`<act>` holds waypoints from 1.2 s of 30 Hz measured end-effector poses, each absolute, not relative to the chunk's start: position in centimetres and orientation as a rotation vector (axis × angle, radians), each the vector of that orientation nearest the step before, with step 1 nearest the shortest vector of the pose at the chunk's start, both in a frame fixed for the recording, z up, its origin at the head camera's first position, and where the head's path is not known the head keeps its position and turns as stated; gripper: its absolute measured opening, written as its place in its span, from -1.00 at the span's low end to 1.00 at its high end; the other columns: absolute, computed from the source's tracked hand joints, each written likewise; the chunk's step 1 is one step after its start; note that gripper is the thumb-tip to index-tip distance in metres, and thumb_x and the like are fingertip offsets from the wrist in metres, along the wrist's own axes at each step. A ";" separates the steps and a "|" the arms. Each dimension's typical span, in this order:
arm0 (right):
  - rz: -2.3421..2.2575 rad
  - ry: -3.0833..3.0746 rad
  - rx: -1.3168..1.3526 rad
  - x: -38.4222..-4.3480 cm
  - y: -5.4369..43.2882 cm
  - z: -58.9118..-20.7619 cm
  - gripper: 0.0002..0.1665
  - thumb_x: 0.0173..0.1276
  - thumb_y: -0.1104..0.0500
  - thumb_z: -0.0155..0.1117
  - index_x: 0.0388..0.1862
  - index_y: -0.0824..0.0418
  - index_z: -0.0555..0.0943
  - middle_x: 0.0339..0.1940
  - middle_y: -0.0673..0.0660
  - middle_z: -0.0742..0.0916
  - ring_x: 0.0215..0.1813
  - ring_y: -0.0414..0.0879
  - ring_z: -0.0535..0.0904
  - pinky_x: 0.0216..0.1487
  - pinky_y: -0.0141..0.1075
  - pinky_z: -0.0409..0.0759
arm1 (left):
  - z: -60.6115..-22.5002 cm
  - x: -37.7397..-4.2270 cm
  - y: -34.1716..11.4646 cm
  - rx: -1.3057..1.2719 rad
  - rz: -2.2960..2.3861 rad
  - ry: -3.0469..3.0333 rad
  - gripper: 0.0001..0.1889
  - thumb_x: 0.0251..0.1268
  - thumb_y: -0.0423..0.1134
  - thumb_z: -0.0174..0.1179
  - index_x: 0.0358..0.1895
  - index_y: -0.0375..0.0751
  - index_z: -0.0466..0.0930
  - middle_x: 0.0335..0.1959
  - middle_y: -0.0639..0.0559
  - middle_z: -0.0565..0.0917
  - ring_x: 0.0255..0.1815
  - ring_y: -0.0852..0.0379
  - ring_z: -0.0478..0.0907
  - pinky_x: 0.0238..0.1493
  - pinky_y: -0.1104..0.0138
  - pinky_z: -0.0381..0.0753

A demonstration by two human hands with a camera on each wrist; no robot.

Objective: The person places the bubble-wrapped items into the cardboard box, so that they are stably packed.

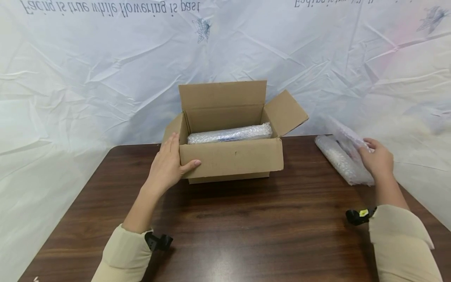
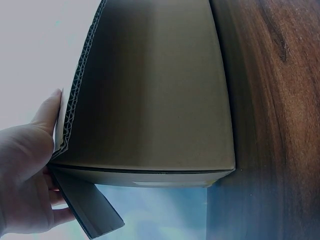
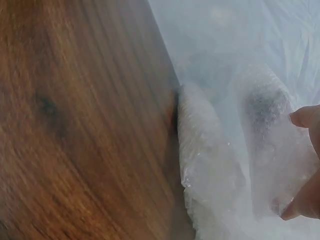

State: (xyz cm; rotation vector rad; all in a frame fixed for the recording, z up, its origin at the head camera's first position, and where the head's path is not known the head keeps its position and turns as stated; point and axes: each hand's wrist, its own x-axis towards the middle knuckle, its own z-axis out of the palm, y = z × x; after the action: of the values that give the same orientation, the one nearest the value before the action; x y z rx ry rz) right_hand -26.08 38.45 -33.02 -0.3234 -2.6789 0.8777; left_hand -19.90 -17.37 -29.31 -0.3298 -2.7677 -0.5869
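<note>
Box on table, sheet behind

One pack [image 1: 229, 134] lies in the box [image 1: 230, 158]; the left hand [image 1: 167, 164] is on the box's left corner. To the right on the table [image 1: 225, 219], before the sheet [image 1: 141, 58], lies a second pack [image 1: 338, 161]; just beside that, wrap [image 1: 348, 137] is in the right hand [image 1: 378, 158].

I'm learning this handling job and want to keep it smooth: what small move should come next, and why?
Probably bring the long, translucent bubble-wrapped packet in the right grip toward the brown cardboard box: its flaps are open, the left grip rests at its near left corner, and a silvery, elongated bubble-wrapped bundle already lies inside.
</note>
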 end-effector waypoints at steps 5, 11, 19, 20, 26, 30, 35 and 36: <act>0.903 -2.644 -0.323 -25.9 37.9 -32.4 -0.32 0.44 -0.02 -0.19 0.41 0.34 0.13 0.29 0.47 0.30 0.21 0.47 0.20 0.09 0.24 0.22 | -29.4 -19.9 -17.4 -0.331 -0.585 -2.762 0.08 0.10 0.27 0.15 0.43 -0.41 -0.20 0.43 -0.33 -0.04 0.41 -0.24 -0.09 0.30 -0.11 0.00; 0.948 -2.605 -0.332 -25.8 37.3 -31.8 -0.31 0.43 -0.05 -0.17 0.42 0.29 0.14 0.31 0.42 0.31 0.19 0.42 0.29 -0.13 0.09 0.40 | -29.4 -19.9 -17.3 -0.328 -0.584 -2.757 0.08 0.10 0.27 0.15 0.43 -0.41 -0.19 0.43 -0.32 -0.03 0.41 -0.24 -0.08 0.30 -0.12 0.01; 0.944 -2.530 -0.303 -25.5 36.2 -30.4 -0.34 0.41 -0.05 -0.14 0.39 0.27 0.22 0.28 0.37 0.38 0.16 0.35 0.36 -0.35 -0.33 0.30 | -29.3 -19.8 -17.3 -0.320 -0.588 -2.768 0.08 0.10 0.27 0.15 0.43 -0.41 -0.20 0.43 -0.32 -0.04 0.41 -0.25 -0.09 0.30 -0.12 0.01; 0.945 -2.521 -0.297 -25.5 36.0 -30.2 -0.34 0.41 -0.05 -0.13 0.38 0.26 0.23 0.28 0.36 0.39 0.16 0.35 0.36 -0.34 -0.33 0.30 | -29.3 -19.8 -17.3 -0.320 -0.588 -2.769 0.08 0.10 0.27 0.15 0.43 -0.41 -0.20 0.43 -0.32 -0.04 0.41 -0.25 -0.09 0.30 -0.12 0.01; 0.955 -2.455 -0.279 -25.2 35.0 -28.9 -0.37 0.38 -0.06 -0.06 0.35 0.20 0.31 0.26 0.30 0.44 -0.12 -0.23 0.47 -0.40 -0.50 0.29 | -29.3 -19.7 -17.3 -0.329 -0.589 -2.759 0.08 0.10 0.26 0.15 0.43 -0.41 -0.19 0.43 -0.32 -0.03 0.41 -0.24 -0.08 0.30 -0.12 0.02; 0.982 -2.409 -0.273 -24.9 34.1 -27.9 -0.39 0.36 -0.07 -0.01 0.33 0.16 0.35 0.26 0.26 0.46 -0.24 -0.45 0.36 -0.40 -0.57 0.28 | -29.3 -19.7 -17.3 -0.328 -0.589 -2.759 0.08 0.10 0.25 0.16 0.43 -0.41 -0.19 0.42 -0.32 -0.03 0.41 -0.24 -0.07 0.30 -0.11 0.02; 1.017 -2.349 -0.270 -24.5 32.8 -26.5 -0.42 0.34 -0.05 0.03 0.31 0.09 0.40 0.26 0.19 0.48 -0.16 -0.41 0.41 -0.35 -0.55 0.30 | -29.3 -19.8 -17.3 -0.326 -0.589 -2.758 0.07 0.10 0.25 0.17 0.43 -0.42 -0.18 0.42 -0.33 -0.02 0.41 -0.25 -0.07 0.29 -0.11 0.03; 1.024 -2.335 -0.266 -24.4 32.5 -26.2 -0.43 0.33 -0.05 0.03 0.30 0.08 0.41 0.25 0.16 0.49 -0.16 -0.42 0.41 -0.35 -0.54 0.30 | -29.3 -19.8 -17.3 -0.327 -0.589 -2.756 0.07 0.10 0.24 0.17 0.43 -0.42 -0.18 0.42 -0.32 -0.02 0.41 -0.24 -0.07 0.29 -0.11 0.03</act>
State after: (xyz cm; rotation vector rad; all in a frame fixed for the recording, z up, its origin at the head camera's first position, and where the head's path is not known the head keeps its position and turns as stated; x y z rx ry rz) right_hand -24.44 32.47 -26.20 -0.2661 -2.3352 1.0239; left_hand -19.76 -17.34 -29.32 -0.3272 -2.7559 -0.5894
